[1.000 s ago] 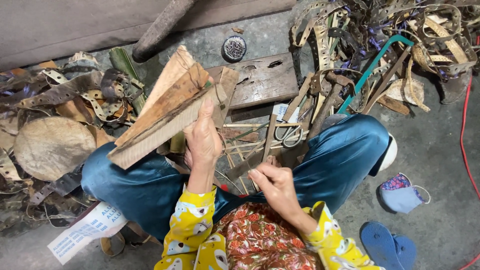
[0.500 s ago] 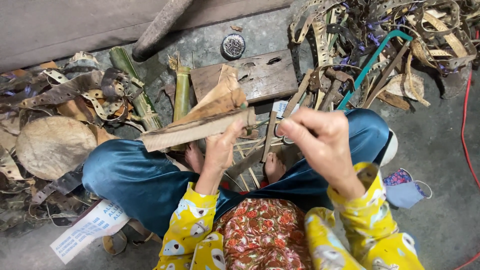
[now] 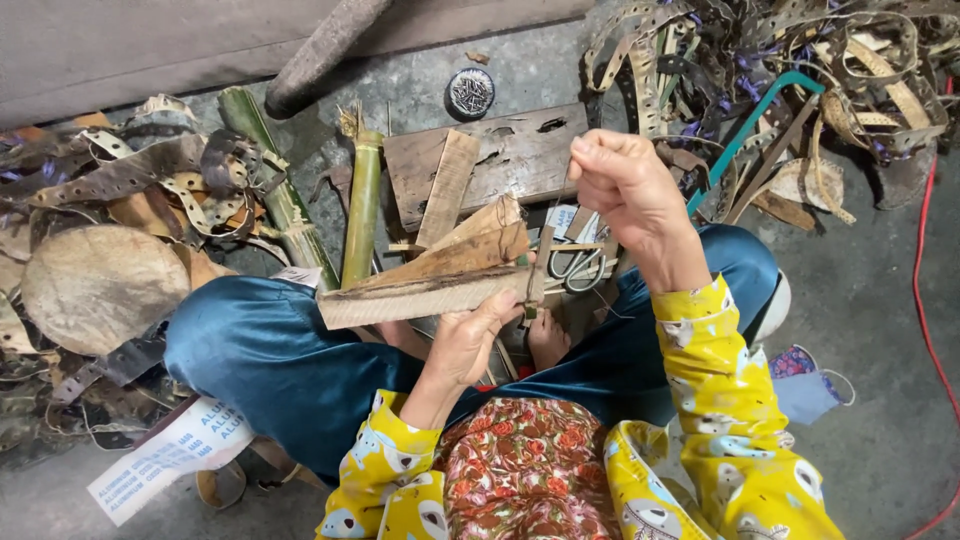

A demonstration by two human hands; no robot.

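I sit cross-legged on the floor in blue trousers. My left hand (image 3: 472, 338) grips a stack of folded brown dried leaf sheaths (image 3: 435, 277), held flat over my lap. A thin strip (image 3: 536, 272) wraps the stack's right end. My right hand (image 3: 628, 188) is raised above my right knee, fingers pinched shut on a fine thread (image 3: 560, 215) that runs down towards the stack.
A wooden board (image 3: 515, 160) lies ahead with scissors (image 3: 572, 262) near it. Green bamboo stalks (image 3: 362, 205) lie left of it. Piles of punched leaf scraps (image 3: 800, 70) sit right and left. A round metal lid (image 3: 470, 92), a red cable (image 3: 928, 260) and a face mask (image 3: 808, 385) are nearby.
The leaf stack has been lowered from tilted upright to flat. My right hand rose from my lap and moved up and right, pulling the thread.
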